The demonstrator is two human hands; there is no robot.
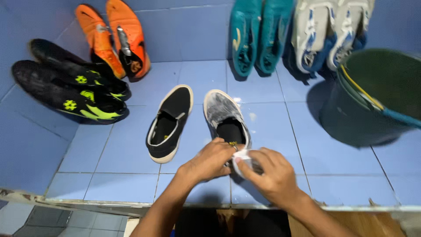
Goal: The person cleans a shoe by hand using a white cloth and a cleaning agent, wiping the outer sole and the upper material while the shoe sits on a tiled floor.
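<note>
Two black slip-on shoes with white soles lie on the blue tiled floor. The left shoe lies untouched. The right shoe has pale soapy smears over its toe. My left hand grips the heel of the right shoe. My right hand presses a small white object against that heel; I cannot tell exactly what it is. Both hands meet at the heel and hide it.
A dark green bucket stands at the right. Against the blue wall lean orange shoes, teal shoes and white-and-blue shoes. Black shoes with yellow-green marks lie at the left. A tiled ledge edge runs along the bottom.
</note>
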